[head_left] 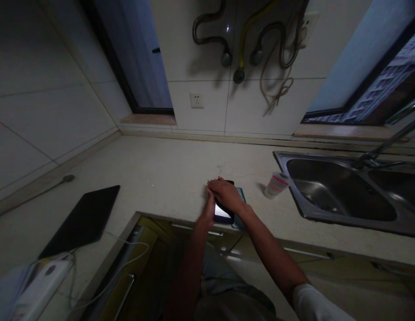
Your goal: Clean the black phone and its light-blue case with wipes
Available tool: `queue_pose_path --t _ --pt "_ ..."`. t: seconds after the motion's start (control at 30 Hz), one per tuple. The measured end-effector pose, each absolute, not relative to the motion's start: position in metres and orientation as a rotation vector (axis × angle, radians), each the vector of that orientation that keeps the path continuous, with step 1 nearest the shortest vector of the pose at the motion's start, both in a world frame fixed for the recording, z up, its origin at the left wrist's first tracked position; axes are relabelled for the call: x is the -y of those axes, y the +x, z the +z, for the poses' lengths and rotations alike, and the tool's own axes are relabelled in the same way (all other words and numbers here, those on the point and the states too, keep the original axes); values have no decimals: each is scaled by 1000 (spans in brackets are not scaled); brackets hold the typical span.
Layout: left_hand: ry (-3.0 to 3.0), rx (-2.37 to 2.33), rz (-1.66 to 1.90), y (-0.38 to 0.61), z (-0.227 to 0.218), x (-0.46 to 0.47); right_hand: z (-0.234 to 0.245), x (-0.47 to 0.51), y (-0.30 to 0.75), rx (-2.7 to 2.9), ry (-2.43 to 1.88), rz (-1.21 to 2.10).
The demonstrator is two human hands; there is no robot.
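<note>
Pale table (pixel 160 165) spans the view, set against a tiled wall (pixel 207 118). Double steel sink (pixel 354 200) is let into it at the right. Dark flat panel (pixel 85 218) lies on the left part, slanting, with a pale cable near it.

Both forearms come up from the lower edge and converge at the table's front edge. Right hand (pixel 227 194): back upward, laid across the upper part of the phone, fingers directed left and away from the body, bent, their tips meeting the left hand. Left hand (pixel 209 205): upright along the phone's left side, fingers close together. Whether either hand pinches the phone cannot be told; the overlap hides the contact.

Phone (pixel 223 214): near the table's front edge, between the hands, lit screen facing up. Long axis runs front to back, from the person toward the wall. Far end partly covered; which end is its top is unclear.

Clear cup (pixel 276 185) with pink band: upright, right of the hands, just beside the sink. Teal flat item (pixel 241 194): just right of the phone, partly hidden by the right wrist.
</note>
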State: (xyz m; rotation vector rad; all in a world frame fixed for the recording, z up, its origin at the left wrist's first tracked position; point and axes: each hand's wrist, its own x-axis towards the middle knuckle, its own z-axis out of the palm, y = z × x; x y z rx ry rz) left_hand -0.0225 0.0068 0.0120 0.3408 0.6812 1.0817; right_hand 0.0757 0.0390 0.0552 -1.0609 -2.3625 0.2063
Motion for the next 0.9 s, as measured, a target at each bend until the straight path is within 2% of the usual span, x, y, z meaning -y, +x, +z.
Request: queue_pose_path --t 0.27,0.4,0.63,0.9 --pt "308 -591 872 -28 9 -10 38 -50 115 2056 -1297 310" --pt "309 -566 843 -30 11 -10 26 -45 129 1923 -1274 383" --pt "294 -557 876 -29 10 -9 18 -19 121 1663 -1312 402" --pt "227 -612 971 -30 -1 -13 3 18 93 1768 -1316 329"
